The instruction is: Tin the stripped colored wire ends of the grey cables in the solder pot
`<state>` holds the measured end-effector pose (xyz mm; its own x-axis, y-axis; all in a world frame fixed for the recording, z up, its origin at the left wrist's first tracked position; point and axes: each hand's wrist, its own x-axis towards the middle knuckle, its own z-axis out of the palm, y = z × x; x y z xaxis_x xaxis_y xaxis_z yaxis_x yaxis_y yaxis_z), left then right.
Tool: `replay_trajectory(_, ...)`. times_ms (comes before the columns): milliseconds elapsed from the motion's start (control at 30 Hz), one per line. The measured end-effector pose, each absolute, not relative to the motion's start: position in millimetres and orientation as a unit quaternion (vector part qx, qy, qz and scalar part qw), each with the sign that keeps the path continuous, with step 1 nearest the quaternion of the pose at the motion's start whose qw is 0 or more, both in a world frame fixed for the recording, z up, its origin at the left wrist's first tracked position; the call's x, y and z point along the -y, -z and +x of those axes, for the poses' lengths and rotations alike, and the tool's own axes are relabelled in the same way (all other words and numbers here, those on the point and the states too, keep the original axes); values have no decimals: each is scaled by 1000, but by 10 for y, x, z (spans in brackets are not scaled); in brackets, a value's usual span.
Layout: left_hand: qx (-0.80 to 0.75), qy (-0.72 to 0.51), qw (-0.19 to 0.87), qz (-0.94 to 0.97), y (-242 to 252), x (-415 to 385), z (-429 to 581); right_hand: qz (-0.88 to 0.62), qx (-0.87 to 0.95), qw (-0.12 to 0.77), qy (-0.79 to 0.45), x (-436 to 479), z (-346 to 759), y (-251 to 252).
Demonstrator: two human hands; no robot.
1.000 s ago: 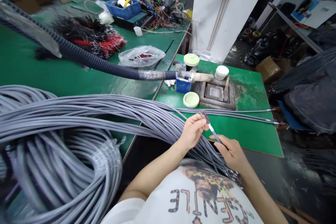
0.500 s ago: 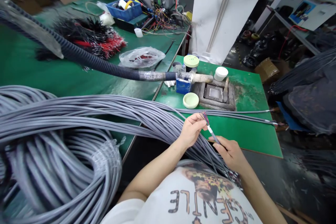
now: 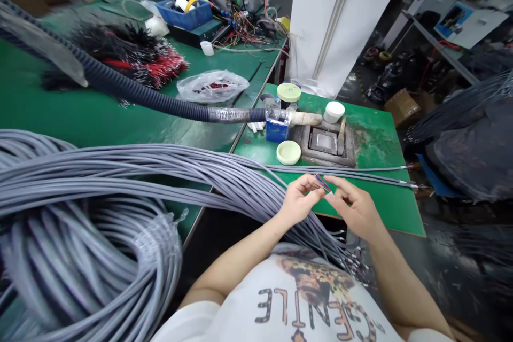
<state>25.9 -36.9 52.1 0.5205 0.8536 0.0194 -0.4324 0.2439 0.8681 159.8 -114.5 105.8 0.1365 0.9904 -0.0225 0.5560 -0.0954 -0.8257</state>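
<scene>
Thin coloured wires [image 3: 323, 184] fan out of a cable end between my two hands, over the front of the small green board. My left hand [image 3: 301, 199] pinches these wires between thumb and fingers. Close on the right, my right hand [image 3: 355, 206] has its thumb at the white band where the wires emerge, with its index finger raised above them. Most of that cable is hidden by the hands. A thick bundle of grey cables [image 3: 224, 176] runs from the left and passes beneath my left forearm, its stripped ends lying near my shirt.
Coiled grey cables [image 3: 96, 256] fill the lower left. A ribbed black hose [image 3: 160, 101] crosses to a blue box [image 3: 277, 131] beside a square metal pot [image 3: 326, 141]. A pale green dish [image 3: 288, 153] and a white-lidded jar [image 3: 334, 111] stand near it. Several cables lie across the board.
My right hand has moved up along the cable to the base of the wires, and its index finger has lifted. My left hand has shifted slightly right. The view has turned a little.
</scene>
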Motion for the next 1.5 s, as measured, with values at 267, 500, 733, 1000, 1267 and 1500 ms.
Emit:
replay_trajectory(267,-245,-468,776,343,-401,442,306,-659,610,382,-219,882,1488,-962)
replay_trajectory(500,-288,-413,750,428,-285,342,172,-658,622,364,-217,445,1609,-979)
replay_trajectory(733,-340,-429,427,720,-66,208,-1,-645,668,311,-201,-284,1696,-842)
replay_trajectory(1000,-322,-412,369,768,13,189,31,-665,723,163,-93,-754,1595,-587)
replay_trajectory(1267,-314,-416,358,775,-8,189,25,-672,736,66,-44,-847,1532,-494)
replay_trajectory(1500,-317,-403,349,784,-6,194,22,-668,733,129,-22,-702,1781,-723)
